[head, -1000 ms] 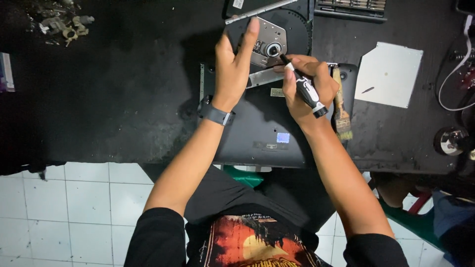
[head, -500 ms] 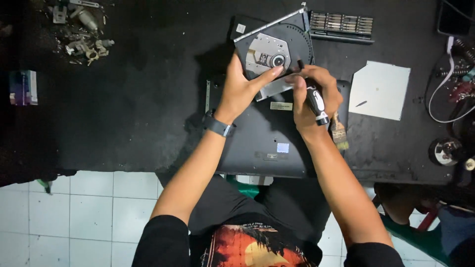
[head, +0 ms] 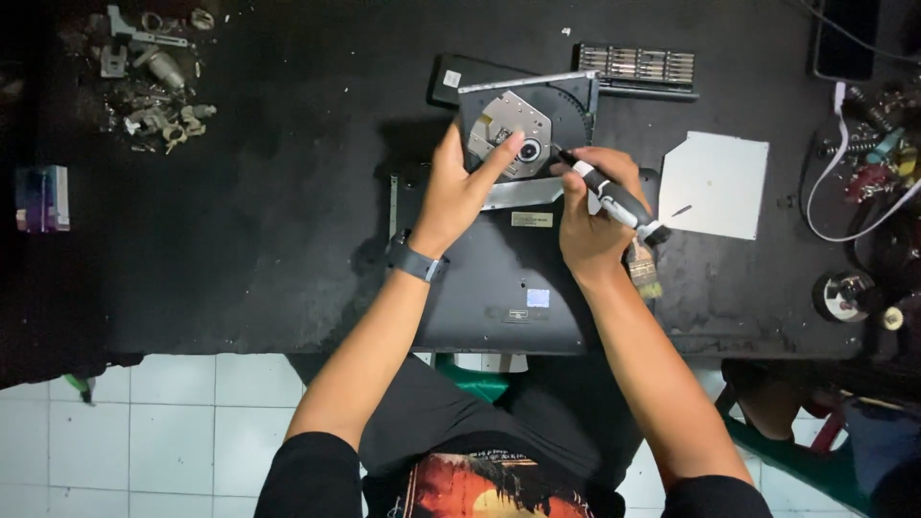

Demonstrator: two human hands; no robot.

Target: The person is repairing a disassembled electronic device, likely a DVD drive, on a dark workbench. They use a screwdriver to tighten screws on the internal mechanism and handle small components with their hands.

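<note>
The black surface (head: 240, 249) ends in a near edge just above the white floor tiles (head: 173, 422), and the person sits right against it. The widest bare room lies to the left of the work, between the laptop (head: 499, 288) and the pile of metal scraps (head: 153, 86) at the far left corner; a small box (head: 43, 199) stands near the left edge.

The laptop lies upside down at the near edge, dark underside up. On its far part rests the disc drive (head: 537, 125), opened, with its round hub showing. Just behind the drive sit a flat black case (head: 451, 79) and a rack of screwdriver bits (head: 638, 67). To the right a grey metal cover plate (head: 715, 187) lies flat, and past it a tangle of wires (head: 863, 173) and a small round part (head: 844, 293) crowd the right edge. A paintbrush (head: 641, 269) lies on the laptop beside the right wrist.

The left hand (head: 460, 187), with a watch on its wrist, lies spread flat, fingers apart, with a fingertip pressing on the drive near the hub. The right hand (head: 590, 216) is closed around a screwdriver (head: 609, 192), whose tip points at the drive's hub. Both forearms reach straight forward from the body.
</note>
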